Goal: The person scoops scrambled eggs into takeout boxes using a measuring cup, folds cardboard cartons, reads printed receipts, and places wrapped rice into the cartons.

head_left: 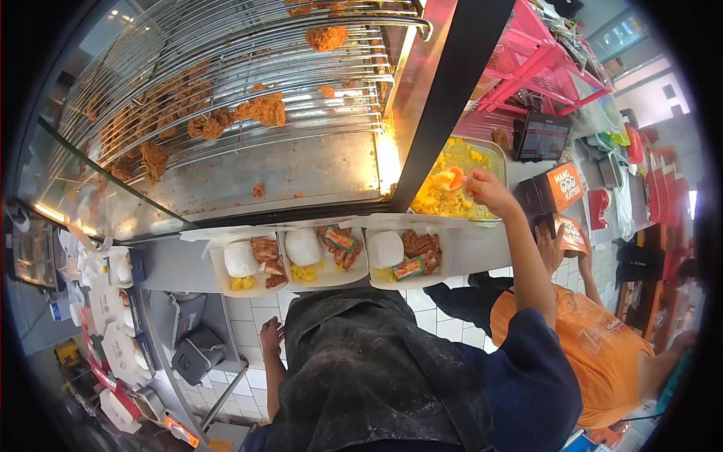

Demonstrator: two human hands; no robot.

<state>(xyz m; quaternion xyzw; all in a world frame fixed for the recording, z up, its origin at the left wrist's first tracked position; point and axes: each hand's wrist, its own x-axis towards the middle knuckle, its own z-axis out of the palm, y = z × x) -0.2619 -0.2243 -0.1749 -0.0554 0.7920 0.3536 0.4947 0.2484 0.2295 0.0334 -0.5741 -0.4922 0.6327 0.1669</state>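
My right hand [489, 191] is closed around a small orange scoop [450, 179] over a wire-edged tray [500, 167] of yellow chopped food [437, 192]. My left hand [273, 336] hangs low beside the apron, its fingers loosely apart with nothing visible in them. Along the counter edge stand three open white boxes. The left box [217, 265] and the middle box [364, 264] each hold a white wrapped mound, browned meat and some yellow food. The right box [444, 273] holds the same, with a green-and-red sachet [407, 268] on the meat.
A warming cabinet holds wire racks [301, 128] of fried chicken [263, 109]. A black post [456, 90] stands near the tray. Beyond are a dark screen [542, 137], orange printed boxes [556, 188] and a pink basket rack [542, 68]. An orange-shirted person [580, 346] works at right.
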